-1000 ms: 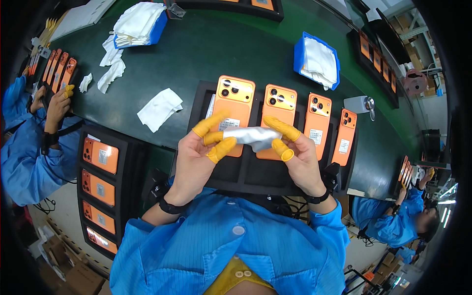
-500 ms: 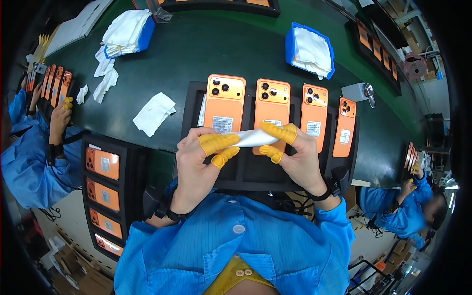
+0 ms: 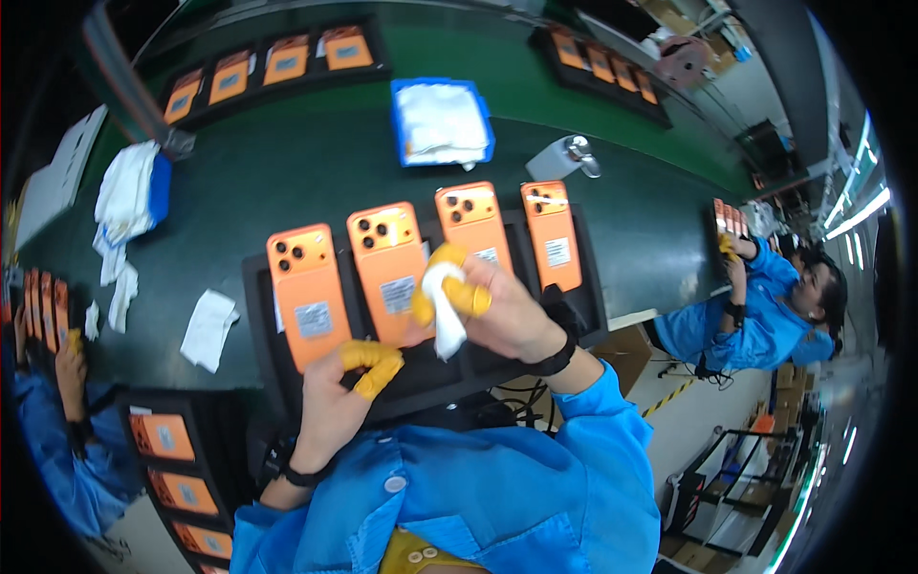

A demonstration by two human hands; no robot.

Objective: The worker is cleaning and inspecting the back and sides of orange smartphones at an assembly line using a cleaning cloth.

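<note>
My right hand (image 3: 502,311), with yellow finger covers, pinches a crumpled white cloth (image 3: 448,320) above the black tray (image 3: 421,387). To its left, my left hand (image 3: 335,397) has its yellow-covered thumb and index tips drawn together, and nothing shows between them. Beyond my hands, several orange phones lie back-up in the tray: one phone (image 3: 311,306) at the left, another phone (image 3: 382,268) partly behind the cloth hand, a third phone (image 3: 473,220), and the rightmost phone (image 3: 552,239). Each bears a white label.
A folded white cloth (image 3: 208,330) lies left of the tray. Blue bins of cloths (image 3: 442,124) and a pump bottle (image 3: 562,158) stand beyond it. Another phone tray (image 3: 215,469) sits at lower left. Co-workers in blue, one person (image 3: 736,297) at right, work on both sides.
The cloth was stretched between both hands; now only my right hand holds it, bunched and hanging. My left hand has let go and drawn apart. The view has turned right.
</note>
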